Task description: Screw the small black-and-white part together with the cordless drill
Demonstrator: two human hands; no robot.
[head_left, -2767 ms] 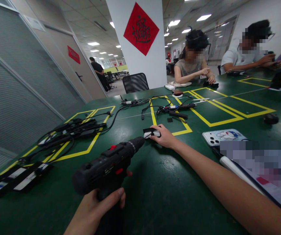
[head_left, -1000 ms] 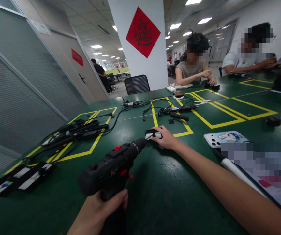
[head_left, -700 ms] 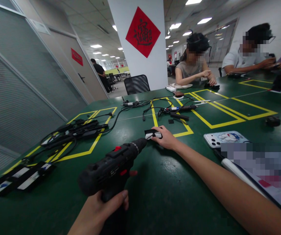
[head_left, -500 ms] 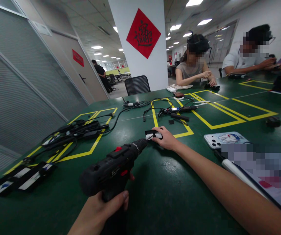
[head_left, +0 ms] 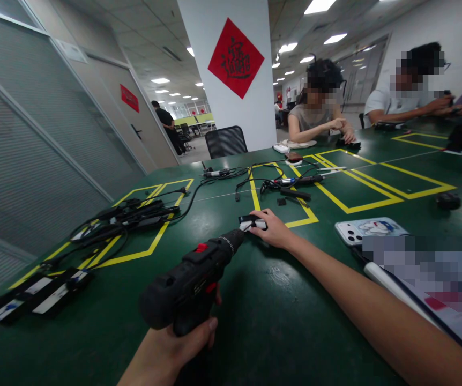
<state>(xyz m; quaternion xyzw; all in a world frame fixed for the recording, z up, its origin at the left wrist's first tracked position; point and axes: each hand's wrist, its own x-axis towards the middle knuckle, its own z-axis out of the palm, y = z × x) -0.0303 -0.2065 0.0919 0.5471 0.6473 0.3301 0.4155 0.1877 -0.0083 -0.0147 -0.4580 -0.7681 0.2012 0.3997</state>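
Note:
A black cordless drill with red switches is gripped around its handle by my left hand. Its chuck points away from me and to the right, toward a small black-and-white block on the green table. My right hand pinches that block from its right side and rests on the tabletop. The drill's tip meets or nearly meets the near left end of the block; whether they touch I cannot tell. Part of the block is hidden by my fingers.
Black cables and adapters lie at left, with more cables beyond my right hand. A phone and a tablet-like device lie at right. Yellow tape marks the table. Two people sit across it.
The drill and my left hand have shifted slightly to the right and down. My right hand stays on the block in nearly the same place.

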